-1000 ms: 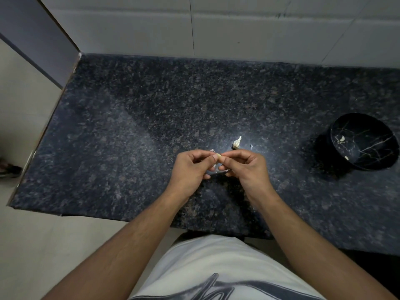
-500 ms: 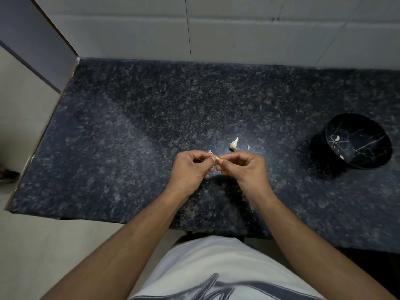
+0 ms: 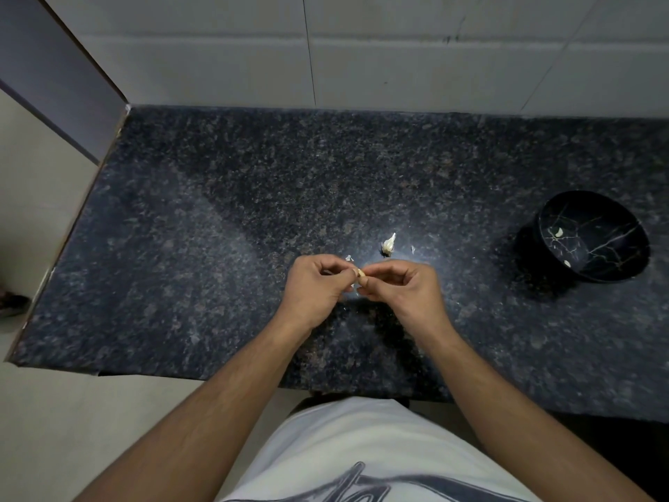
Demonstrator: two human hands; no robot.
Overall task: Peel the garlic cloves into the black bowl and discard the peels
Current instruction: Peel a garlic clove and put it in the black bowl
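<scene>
Your left hand (image 3: pixel 314 288) and right hand (image 3: pixel 405 291) meet, pinching one clove (image 3: pixel 360 273); fingers hide most of it. Bowl (image 3: pixel 593 236) far right.

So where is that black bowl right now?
The black bowl sits on the dark granite counter at the far right of the head view, well apart from the right hand, with two peeled cloves inside.

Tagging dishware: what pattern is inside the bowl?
Black bowl, thin pale crack-like veins; head view.
</scene>
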